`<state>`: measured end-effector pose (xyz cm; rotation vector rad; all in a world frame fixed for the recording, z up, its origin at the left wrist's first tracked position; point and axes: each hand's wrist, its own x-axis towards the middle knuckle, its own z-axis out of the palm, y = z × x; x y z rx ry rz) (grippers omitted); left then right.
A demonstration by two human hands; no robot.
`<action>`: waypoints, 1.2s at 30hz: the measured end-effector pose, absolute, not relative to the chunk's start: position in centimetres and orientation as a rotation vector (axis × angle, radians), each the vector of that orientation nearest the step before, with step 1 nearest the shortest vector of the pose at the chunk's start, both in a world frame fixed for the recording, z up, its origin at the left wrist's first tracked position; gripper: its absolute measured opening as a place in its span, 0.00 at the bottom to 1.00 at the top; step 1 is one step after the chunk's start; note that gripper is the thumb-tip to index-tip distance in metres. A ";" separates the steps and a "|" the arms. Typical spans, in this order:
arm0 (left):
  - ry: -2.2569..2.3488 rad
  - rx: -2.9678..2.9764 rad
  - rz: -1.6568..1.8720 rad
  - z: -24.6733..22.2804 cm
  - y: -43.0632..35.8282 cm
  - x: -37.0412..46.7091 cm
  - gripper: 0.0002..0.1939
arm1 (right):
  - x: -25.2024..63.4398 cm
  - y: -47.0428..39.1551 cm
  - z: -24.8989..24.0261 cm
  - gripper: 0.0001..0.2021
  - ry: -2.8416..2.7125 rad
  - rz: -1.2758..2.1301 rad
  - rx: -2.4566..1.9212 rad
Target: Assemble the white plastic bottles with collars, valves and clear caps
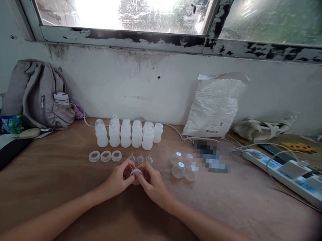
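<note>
Between my two hands, low over the table, is a bottle collar ring [137, 171]; a clear nipple seems to be in it, but fingers hide much of it. My left hand [121, 177] grips the ring's left side with thumb and fingers. On the right side my right hand [153, 181] holds it the same way. Just beyond the fingers stand several clear bottle nipples [148, 159] in a row. Three loose collar rings [106, 156] lie to the left. Behind them several frosted baby bottles [125, 134] stand upright, most with clear tops. Clear domed caps [178, 170] sit to the right.
A grey backpack [37, 92] leans on the wall at left, near a black phone-like slab [3, 156]. A white plastic mailer bag [215, 106] stands at the back. A power strip [285, 175] with plugs and cables runs along the right, near a cloth bag [260, 128].
</note>
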<state>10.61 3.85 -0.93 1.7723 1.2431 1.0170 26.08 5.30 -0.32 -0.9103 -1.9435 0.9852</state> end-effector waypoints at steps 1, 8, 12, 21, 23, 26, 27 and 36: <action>1.219 1.750 1.014 -0.9 3.8 10.6 0.05 | 26.1 5.3 -0.3 0.03 -1.935 1.001 -0.908; 1.070 1.683 0.954 0.0 3.2 10.3 0.06 | 26.2 5.2 -0.7 0.05 -1.925 0.998 -0.893; 1.115 1.672 0.932 -0.1 3.2 10.3 0.06 | 26.2 5.2 -0.7 0.04 -1.907 0.977 -0.919; 1.259 1.884 0.936 0.1 2.8 10.6 0.03 | 26.2 5.0 -0.2 0.03 -1.936 0.945 -0.923; 1.255 1.909 0.926 0.2 2.8 10.6 0.03 | 26.2 5.1 -0.4 0.04 -1.945 0.935 -0.914; 1.276 1.940 0.917 0.0 2.8 10.5 0.03 | 26.2 5.1 -0.6 0.04 -1.971 0.933 -0.913; 1.286 1.951 0.918 0.0 2.9 10.5 0.03 | 26.1 5.2 -0.7 0.05 -1.981 0.935 -0.916; 1.333 1.933 0.989 -0.1 3.1 10.4 0.04 | 26.1 5.1 -0.9 0.03 -1.957 0.937 -0.883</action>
